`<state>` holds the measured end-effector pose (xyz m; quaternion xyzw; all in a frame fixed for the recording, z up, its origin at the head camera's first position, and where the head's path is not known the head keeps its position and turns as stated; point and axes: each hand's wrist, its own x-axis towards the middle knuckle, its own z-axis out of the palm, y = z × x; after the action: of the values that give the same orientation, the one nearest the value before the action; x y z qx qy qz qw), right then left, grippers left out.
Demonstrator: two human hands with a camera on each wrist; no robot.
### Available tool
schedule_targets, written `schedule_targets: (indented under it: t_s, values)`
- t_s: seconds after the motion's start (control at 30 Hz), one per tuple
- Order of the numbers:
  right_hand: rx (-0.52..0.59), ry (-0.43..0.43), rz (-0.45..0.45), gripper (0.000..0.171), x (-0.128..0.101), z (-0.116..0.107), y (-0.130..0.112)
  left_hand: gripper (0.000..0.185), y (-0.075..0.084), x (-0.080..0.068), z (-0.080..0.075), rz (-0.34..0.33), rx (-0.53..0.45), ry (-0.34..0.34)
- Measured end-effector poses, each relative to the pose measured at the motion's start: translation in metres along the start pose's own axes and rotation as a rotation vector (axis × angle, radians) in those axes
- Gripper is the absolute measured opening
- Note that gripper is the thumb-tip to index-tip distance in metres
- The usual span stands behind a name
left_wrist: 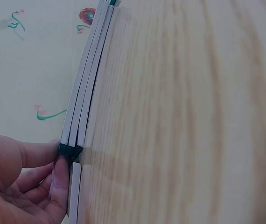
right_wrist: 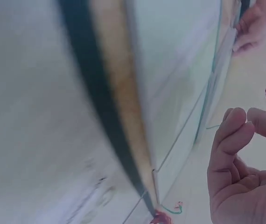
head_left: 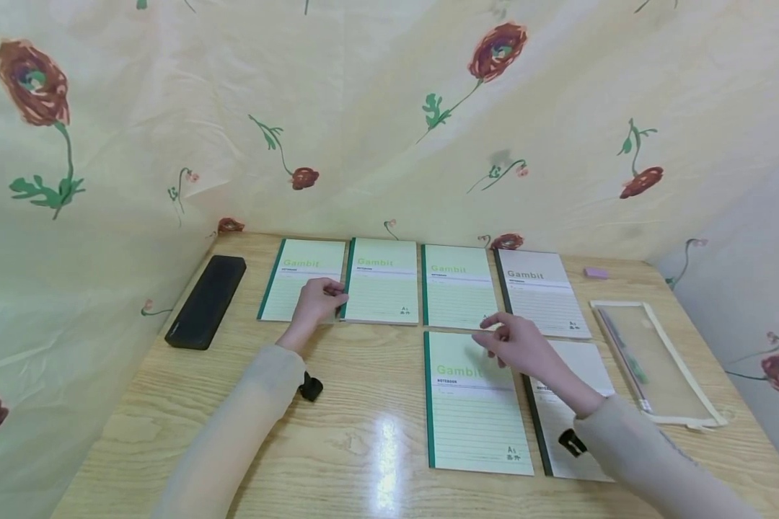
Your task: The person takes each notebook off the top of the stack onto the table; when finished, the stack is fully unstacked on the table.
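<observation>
My left hand (head_left: 319, 297) is at the lower left edge of the second notebook (head_left: 381, 292) in the back row, a pale green one. In the left wrist view its thumb and a finger pinch the green spine corner (left_wrist: 71, 151) of a thin stack there. The leftmost notebook (head_left: 308, 252) lies partly under this hand. My right hand (head_left: 516, 344) hovers over the front-row green notebook (head_left: 477, 411), fingers loosely curled, thumb and fingertips close together, holding nothing. A grey notebook with a dark spine (head_left: 568, 440) lies partly hidden under the right forearm.
Two more notebooks, a green one (head_left: 459, 299) and a grey one (head_left: 545, 288), complete the back row. A black case (head_left: 206, 303) lies at the left. To the right are a purple eraser (head_left: 596, 273) and a mesh pouch (head_left: 665, 353) with pencils. A floral curtain (head_left: 363, 108) borders the table (head_left: 337, 447).
</observation>
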<state>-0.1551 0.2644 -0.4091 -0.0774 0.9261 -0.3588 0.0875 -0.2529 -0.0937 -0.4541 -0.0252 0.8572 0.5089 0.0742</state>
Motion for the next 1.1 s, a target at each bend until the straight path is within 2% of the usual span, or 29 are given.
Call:
schedule_targets:
  t_s: [0.3, 0.53, 0.8, 1.1]
  values:
    - [0.038, -0.01, 0.051, 0.045, 0.059, 0.012, -0.014, 0.026, 0.0, 0.0, -0.001, 0.004, 0.009, 0.004]
    - [0.049, -0.004, 0.08, 0.043, 0.096, 0.023, -0.028, 0.025, 0.002, -0.001, -0.001, -0.004, 0.012, 0.001]
    - [0.114, -0.02, 0.141, 0.045, 0.129, 0.047, -0.04, 0.024, 0.001, 0.0, -0.002, -0.01, 0.016, 0.007]
    - [0.031, 0.072, 0.189, 0.035, 0.15, 0.065, -0.05, 0.024, 0.002, 0.001, -0.001, -0.013, 0.025, -0.001]
